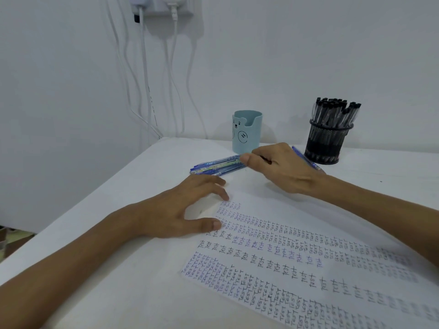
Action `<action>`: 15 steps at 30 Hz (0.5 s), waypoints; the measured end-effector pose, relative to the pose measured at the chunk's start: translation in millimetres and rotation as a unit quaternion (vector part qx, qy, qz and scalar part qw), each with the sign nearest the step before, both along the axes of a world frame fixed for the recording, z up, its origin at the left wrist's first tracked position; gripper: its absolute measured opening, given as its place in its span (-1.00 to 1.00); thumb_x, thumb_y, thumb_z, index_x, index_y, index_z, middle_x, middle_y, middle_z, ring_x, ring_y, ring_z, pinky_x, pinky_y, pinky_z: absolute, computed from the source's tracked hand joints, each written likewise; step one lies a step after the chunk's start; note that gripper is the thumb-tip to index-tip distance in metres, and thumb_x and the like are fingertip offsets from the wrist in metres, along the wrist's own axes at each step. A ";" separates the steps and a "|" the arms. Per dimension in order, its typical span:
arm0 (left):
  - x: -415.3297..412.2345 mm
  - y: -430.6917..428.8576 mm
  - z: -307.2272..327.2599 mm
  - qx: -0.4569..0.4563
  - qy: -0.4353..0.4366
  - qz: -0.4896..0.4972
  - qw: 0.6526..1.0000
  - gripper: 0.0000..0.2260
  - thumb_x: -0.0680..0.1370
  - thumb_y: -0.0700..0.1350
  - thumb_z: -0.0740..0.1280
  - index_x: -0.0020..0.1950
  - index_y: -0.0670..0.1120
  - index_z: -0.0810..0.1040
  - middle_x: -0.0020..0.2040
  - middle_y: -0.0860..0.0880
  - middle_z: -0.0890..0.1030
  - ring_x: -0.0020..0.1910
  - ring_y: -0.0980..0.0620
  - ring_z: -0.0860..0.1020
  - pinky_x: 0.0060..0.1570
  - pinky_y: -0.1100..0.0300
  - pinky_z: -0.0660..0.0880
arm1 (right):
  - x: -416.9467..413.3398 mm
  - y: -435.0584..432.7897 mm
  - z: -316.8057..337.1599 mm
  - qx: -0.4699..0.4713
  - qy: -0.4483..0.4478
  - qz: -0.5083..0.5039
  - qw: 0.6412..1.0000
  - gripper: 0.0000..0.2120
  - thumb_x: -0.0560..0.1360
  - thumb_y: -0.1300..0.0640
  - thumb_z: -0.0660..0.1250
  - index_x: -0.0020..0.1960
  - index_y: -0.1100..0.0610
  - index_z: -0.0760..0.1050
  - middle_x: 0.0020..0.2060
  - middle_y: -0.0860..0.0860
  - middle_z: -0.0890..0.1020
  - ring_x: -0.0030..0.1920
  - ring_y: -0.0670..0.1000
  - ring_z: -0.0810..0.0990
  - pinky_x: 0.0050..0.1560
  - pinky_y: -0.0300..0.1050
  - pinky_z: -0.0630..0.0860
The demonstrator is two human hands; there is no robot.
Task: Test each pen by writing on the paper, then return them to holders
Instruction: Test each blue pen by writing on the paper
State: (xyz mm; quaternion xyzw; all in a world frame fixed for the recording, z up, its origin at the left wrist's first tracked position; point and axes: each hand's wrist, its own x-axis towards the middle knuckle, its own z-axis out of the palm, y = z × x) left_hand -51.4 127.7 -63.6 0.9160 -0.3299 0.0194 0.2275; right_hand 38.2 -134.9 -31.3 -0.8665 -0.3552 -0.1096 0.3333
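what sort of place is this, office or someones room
Most likely a plain desk corner in a home or small office: a white table against a bare wall, a black mesh holder packed with pens, a blue bear holder, and chargers plugged in above with cables hanging down.

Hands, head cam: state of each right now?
Left hand: open, fingers spread, resting on the paper.
Right hand: closed, gripping a blue pen.
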 end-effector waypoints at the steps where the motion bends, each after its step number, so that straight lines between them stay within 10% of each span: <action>1: 0.2 0.1 0.3 -0.001 -0.001 -0.005 1.000 -0.60 0.61 0.12 0.41 0.42 0.12 0.47 0.54 0.18 0.30 0.61 0.13 0.18 0.51 0.35 0.13 | -2.1 1.4 1.0 0.010 0.029 -0.002 1.000 -0.21 0.45 -0.49 0.13 -0.29 0.30 0.31 -0.44 -0.02 0.33 -0.46 -0.13 0.27 -0.38 -0.26 0.23; 7: 1.6 -0.1 0.6 0.000 -0.006 -0.022 1.000 -0.65 0.62 0.10 0.41 0.38 0.08 0.51 0.51 0.14 0.37 0.57 0.08 0.26 0.52 0.24 0.20 | -7.6 9.9 -2.5 0.210 0.233 0.065 0.947 -0.51 0.68 -0.14 0.12 -0.09 0.18 0.64 -0.04 0.20 0.66 -0.02 0.11 0.59 -0.22 0.03 0.64; 15: 1.2 -1.3 1.7 -0.001 0.008 -0.014 1.000 -0.64 0.61 0.11 0.41 0.39 0.10 0.50 0.51 0.17 0.38 0.58 0.07 0.25 0.53 0.16 0.23 | -19.0 6.2 -19.3 0.200 0.330 0.063 0.920 -0.71 0.63 0.05 0.33 -0.02 0.31 0.59 -0.27 0.18 0.66 -0.39 0.07 0.62 -0.51 -0.16 0.37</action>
